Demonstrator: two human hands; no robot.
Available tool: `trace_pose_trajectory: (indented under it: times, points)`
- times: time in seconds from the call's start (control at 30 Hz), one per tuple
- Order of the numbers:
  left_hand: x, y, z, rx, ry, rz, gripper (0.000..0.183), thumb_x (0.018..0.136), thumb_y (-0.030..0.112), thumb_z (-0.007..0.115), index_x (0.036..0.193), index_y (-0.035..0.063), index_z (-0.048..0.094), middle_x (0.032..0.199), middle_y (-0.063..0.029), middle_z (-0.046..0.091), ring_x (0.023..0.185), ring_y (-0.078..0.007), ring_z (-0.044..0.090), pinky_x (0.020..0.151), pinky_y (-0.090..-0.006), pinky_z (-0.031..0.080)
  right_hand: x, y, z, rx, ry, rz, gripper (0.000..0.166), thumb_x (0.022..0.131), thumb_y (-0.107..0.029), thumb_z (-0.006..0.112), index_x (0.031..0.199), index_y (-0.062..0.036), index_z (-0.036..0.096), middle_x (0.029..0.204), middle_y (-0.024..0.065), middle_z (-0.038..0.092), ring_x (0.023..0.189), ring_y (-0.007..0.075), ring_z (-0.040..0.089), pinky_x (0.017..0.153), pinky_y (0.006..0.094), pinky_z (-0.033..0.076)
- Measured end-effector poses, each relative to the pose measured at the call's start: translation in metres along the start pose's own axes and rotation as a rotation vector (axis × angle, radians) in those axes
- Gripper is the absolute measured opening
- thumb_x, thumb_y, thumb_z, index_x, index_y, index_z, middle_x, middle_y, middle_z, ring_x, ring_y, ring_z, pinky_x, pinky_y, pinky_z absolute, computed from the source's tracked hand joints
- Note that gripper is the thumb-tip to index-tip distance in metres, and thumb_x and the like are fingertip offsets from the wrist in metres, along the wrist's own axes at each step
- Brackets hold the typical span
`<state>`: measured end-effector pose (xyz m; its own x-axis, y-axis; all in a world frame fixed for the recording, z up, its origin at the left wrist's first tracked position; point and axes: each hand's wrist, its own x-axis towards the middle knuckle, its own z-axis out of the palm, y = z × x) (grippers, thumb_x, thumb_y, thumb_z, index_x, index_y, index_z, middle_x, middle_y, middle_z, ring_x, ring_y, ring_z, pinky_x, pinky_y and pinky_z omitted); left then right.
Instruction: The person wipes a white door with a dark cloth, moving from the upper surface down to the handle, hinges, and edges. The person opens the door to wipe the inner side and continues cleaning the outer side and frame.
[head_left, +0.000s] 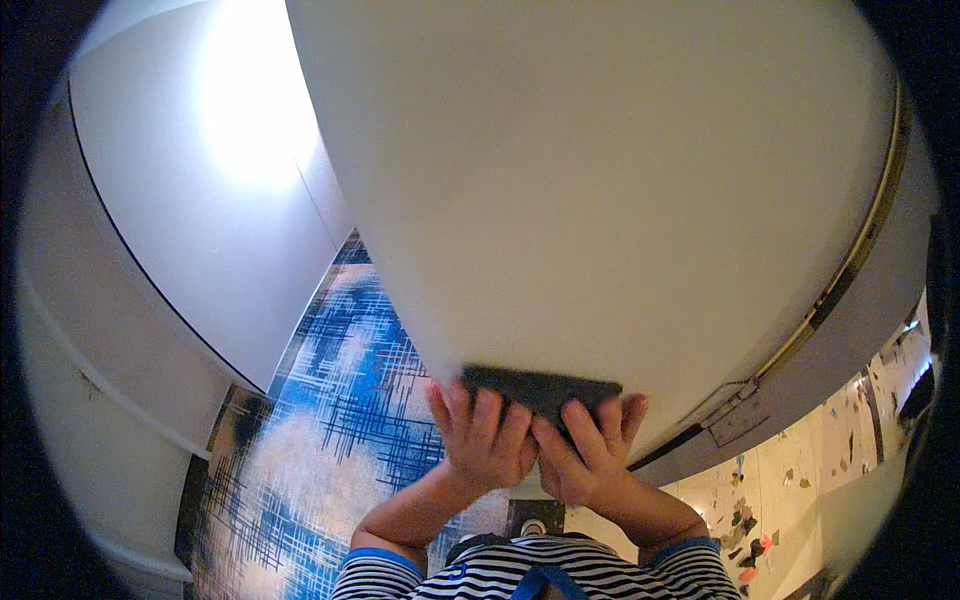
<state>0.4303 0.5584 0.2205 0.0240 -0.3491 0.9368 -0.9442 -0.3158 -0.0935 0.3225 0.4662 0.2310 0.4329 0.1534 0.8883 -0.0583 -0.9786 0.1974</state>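
A dark, flat rectangular piece (536, 386) lies against a large pale panel (600, 195), which looks like a door, near its lower edge. My left hand (487, 439) is on the left part of the dark piece, fingers spread and pointing up. On the right part rests my right hand (589, 450), its fingers also spread. Both hands meet at the wrists' inner side. Whether the fingers grip the dark piece or only press on it is not plain, and its lower part is hidden by the hands.
Patterned blue carpet (337, 397) shows left of the panel. A pale wall panel (195, 225) stands at the left, brightly lit above. Along the right runs a frame edge with a metal strip (862, 247). Scraps lie scattered on the light floor (787, 480) at lower right.
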Motion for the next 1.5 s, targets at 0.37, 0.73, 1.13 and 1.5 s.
trace_pose_trajectory:
  times: [0.37, 0.73, 1.13, 1.5]
  points:
    - [0.029, -0.044, -0.014, -0.161, 0.083, 0.042, 0.030, 0.078, 0.030, 0.049, 0.097, 0.0073, 0.056, 0.115, -0.0197, 0.041, 0.109, -0.0447, 0.035, 0.096, -0.0570, 0.012, 0.051, -0.021, 0.027, -0.141, 0.194, 0.095, 0.029, 0.076, -0.024, 0.049, 0.102, -0.0199, 0.059, 0.120, 0.0082, 0.045, 0.119, 0.0332, 0.031, 0.099, 0.0564, 0.006]
    - [-0.040, -0.064, 0.010, -0.367, 0.089, 0.120, 0.032, 0.079, 0.023, 0.050, 0.103, 0.0034, 0.052, 0.119, -0.0215, 0.037, 0.115, -0.0469, 0.029, 0.097, -0.0556, 0.016, 0.004, -0.057, 0.065, -0.189, 0.167, 0.205, 0.026, 0.073, -0.022, 0.053, 0.098, -0.0172, 0.060, 0.120, 0.0116, 0.045, 0.120, 0.0344, 0.030, 0.100, 0.0523, 0.014]
    - [0.040, -0.082, -0.030, -0.310, -0.020, 0.195, 0.043, 0.083, 0.020, 0.040, 0.120, -0.0011, 0.038, 0.132, -0.0242, 0.022, 0.122, -0.0438, 0.019, 0.098, -0.0549, 0.000, 0.076, -0.071, 0.045, -0.248, 0.258, 0.337, 0.034, 0.076, -0.018, 0.051, 0.109, -0.0078, 0.052, 0.125, 0.0162, 0.040, 0.118, 0.0362, 0.034, 0.099, 0.0470, 0.021]
    - [0.024, -0.063, -0.024, -0.250, 0.008, 0.172, 0.048, 0.085, 0.028, 0.036, 0.122, -0.0032, 0.032, 0.133, -0.0257, 0.017, 0.122, -0.0463, 0.014, 0.097, -0.0580, 0.005, 0.055, -0.057, 0.036, -0.276, 0.239, 0.256, 0.034, 0.076, -0.020, 0.049, 0.109, -0.0126, 0.053, 0.124, 0.0119, 0.042, 0.119, 0.0311, 0.034, 0.099, 0.0479, 0.020]
